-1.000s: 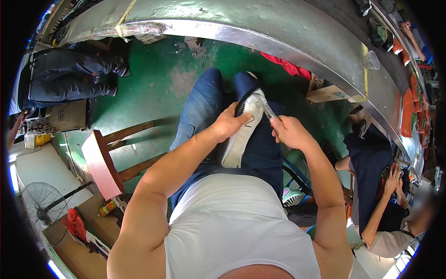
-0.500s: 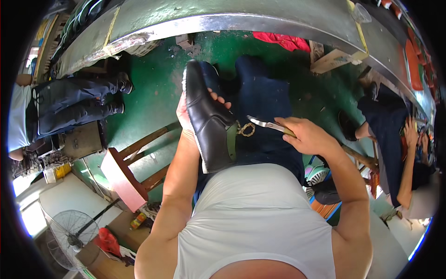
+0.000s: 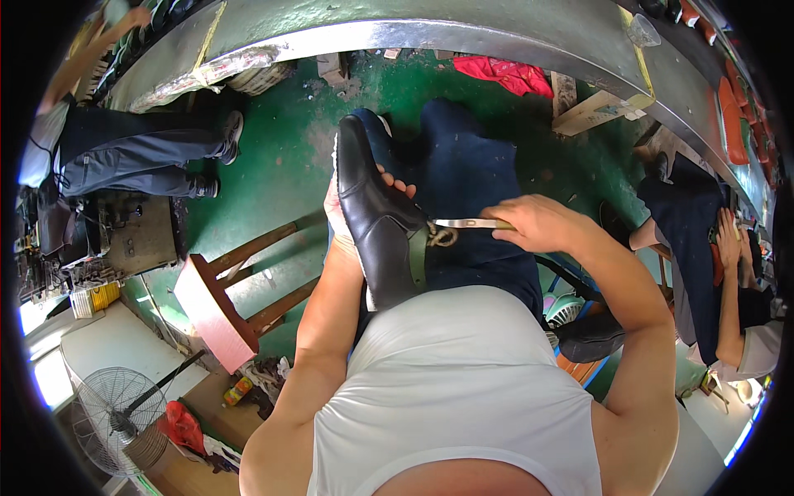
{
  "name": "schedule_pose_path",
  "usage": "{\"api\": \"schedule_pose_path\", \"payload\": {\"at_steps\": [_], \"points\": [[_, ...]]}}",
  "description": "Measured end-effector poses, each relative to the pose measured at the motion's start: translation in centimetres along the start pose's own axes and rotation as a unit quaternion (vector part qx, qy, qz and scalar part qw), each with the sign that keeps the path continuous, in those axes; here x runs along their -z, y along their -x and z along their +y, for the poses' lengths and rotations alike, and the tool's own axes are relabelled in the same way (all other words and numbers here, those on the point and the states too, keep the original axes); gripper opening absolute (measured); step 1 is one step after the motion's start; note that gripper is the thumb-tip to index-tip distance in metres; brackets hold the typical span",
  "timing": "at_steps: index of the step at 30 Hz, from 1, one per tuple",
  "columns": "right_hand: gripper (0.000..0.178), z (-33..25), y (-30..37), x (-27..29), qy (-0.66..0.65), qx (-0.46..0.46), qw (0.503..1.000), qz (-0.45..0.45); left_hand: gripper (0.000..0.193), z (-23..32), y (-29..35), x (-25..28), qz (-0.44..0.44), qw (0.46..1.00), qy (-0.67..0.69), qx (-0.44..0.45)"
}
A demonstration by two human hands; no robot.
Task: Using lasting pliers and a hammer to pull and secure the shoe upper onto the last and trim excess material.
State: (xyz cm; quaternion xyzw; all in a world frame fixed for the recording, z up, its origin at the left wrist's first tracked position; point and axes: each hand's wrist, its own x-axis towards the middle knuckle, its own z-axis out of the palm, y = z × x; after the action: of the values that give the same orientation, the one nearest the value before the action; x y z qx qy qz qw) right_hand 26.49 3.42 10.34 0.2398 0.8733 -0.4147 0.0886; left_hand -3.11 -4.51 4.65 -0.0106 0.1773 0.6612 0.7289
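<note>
A black leather shoe [image 3: 374,207] sits on a green last [image 3: 418,258], its heel end close to my body. My left hand [image 3: 334,217] is wrapped around the shoe from the left and beneath, its fingertips showing at the right side. A knotted tan cord loop [image 3: 445,238] hangs from the last at the shoe's opening. My right hand [image 3: 533,223] grips a metal hook tool [image 3: 467,223] by its yellowish handle. The tool's tip reaches the top of the cord, by the last; whether it is hooked in I cannot tell.
A metal-edged bench [image 3: 397,35] runs along the far side. A pink-topped stool [image 3: 211,310] stands left, with a wire fan [image 3: 120,405] behind it. People work at left [image 3: 157,145] and right [image 3: 728,273]. A red cloth [image 3: 504,74] lies under the bench.
My right hand has brought the hook tool left to the cord at the shoe's opening. The shoe has shifted slightly right. The person at left has raised an arm.
</note>
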Motion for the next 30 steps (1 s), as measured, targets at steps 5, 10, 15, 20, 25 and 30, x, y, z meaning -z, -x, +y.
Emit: {"api": "schedule_pose_path", "payload": {"at_steps": [5,10,15,20,25,30], "points": [[0.025,2.4,7.9,-2.4,0.017,-0.116,0.993,0.026,0.056,0.7,0.2,0.9,-0.047,0.998,-0.022,0.035],[0.019,2.0,11.8,-5.9,-0.259,-0.257,0.927,0.090,0.049,1.8,-1.4,0.4,0.002,0.997,-0.020,0.072],[0.024,0.8,8.6,-4.6,-0.395,-0.339,0.844,0.129,0.066,-0.5,-8.7,-1.8,0.080,0.819,-0.512,0.247],[0.032,0.0,8.6,-5.5,-0.470,-0.236,0.824,0.212,0.074,-3.2,-0.4,-3.3,-0.006,0.452,-0.892,0.013],[0.045,-2.1,5.1,-3.4,-0.203,-0.156,0.961,0.105,0.025,-4.3,2.3,-1.9,0.000,0.445,-0.878,-0.177],[0.053,-0.7,2.5,-4.5,-0.081,-0.044,0.988,0.121,0.022,-4.6,2.2,-1.7,0.011,0.435,-0.882,-0.184]]}}
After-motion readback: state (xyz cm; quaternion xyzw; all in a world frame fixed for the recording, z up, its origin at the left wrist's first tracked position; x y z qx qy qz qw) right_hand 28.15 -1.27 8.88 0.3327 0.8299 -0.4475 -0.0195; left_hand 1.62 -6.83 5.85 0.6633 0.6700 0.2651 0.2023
